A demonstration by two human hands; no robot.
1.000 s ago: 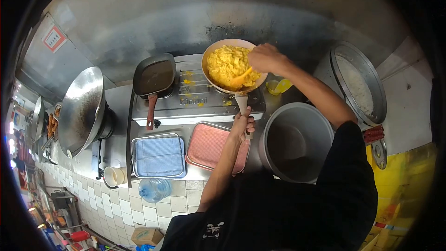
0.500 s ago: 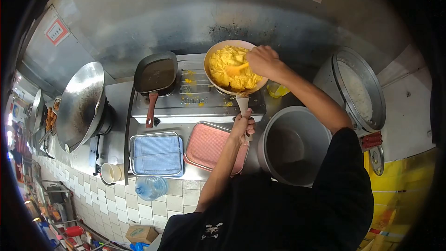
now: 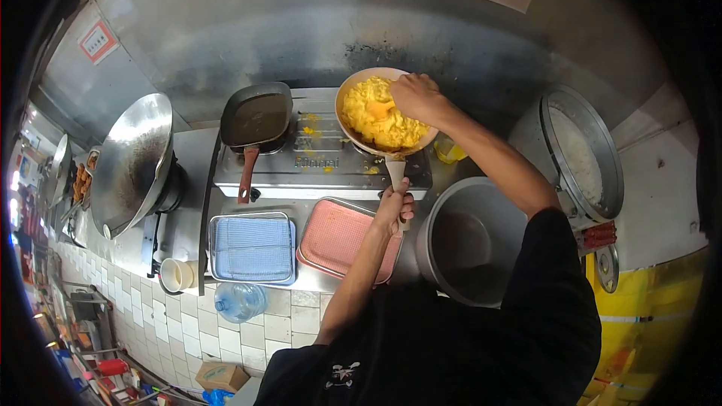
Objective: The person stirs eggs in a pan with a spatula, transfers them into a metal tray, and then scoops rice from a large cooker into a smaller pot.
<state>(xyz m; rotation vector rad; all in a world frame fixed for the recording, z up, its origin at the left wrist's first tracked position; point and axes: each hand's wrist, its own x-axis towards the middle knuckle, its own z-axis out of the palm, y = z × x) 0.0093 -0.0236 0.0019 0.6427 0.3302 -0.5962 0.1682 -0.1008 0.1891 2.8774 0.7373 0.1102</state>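
Observation:
Yellow scrambled eggs (image 3: 380, 131) fill a light-coloured frying pan (image 3: 344, 84) on the right burner of the gas stove (image 3: 316, 159). My left hand (image 3: 394, 207) is wrapped round the pan's pale handle. Above the pan's right side, my right hand (image 3: 416, 98) is closed on an orange spatula (image 3: 380, 109), whose blade sits among the eggs. The hand hides most of the spatula's handle. To the left, a dark square pan (image 3: 257, 119) with a brown handle rests on the other burner, with dark liquid in it.
A blue tray (image 3: 253, 248) and a pink tray (image 3: 336, 237) with wire racks lie before the stove. A large grey pot (image 3: 444, 244) stands at my right, near a rice container (image 3: 575, 154). A wok (image 3: 135, 165) sits at the left.
My right hand has shifted slightly left over the pan, and the spatula's blade has turned within the eggs. The left hand keeps its grip on the handle. The view has shifted slightly.

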